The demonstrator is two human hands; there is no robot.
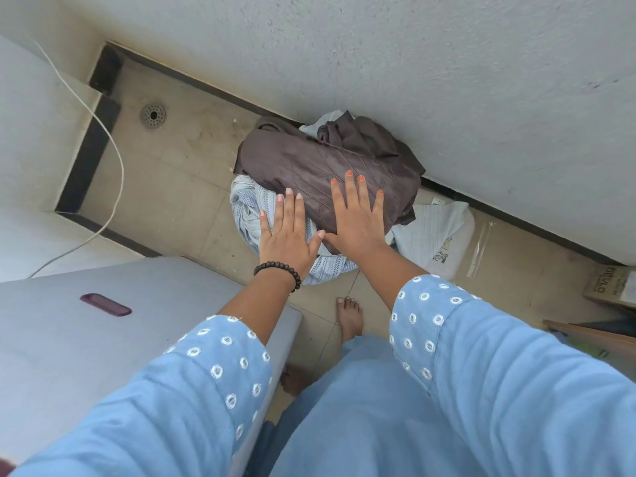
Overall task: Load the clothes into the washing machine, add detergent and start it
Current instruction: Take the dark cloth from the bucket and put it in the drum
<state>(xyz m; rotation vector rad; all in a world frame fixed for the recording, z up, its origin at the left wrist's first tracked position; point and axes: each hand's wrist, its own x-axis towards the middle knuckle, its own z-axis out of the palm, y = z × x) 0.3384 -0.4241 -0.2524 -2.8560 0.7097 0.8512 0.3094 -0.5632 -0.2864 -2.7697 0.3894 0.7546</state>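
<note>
A heap of clothes lies on the floor against the wall: a brown garment point(309, 160) on top and a pale blue patterned cloth point(246, 211) under it. My left hand point(289, 232) and my right hand point(358, 218) are stretched out above the heap, fingers straight and spread, holding nothing. Whether they touch the clothes I cannot tell. The washing machine point(103, 339), grey with its lid down and a maroon handle point(105, 304), stands at my lower left.
A white plastic bag point(433, 232) lies right of the heap. A floor drain point(153, 115) and a white cable point(113, 156) are at the left. Cardboard boxes point(609, 290) stand at the right edge. My bare feet point(349, 318) are on the tiled floor.
</note>
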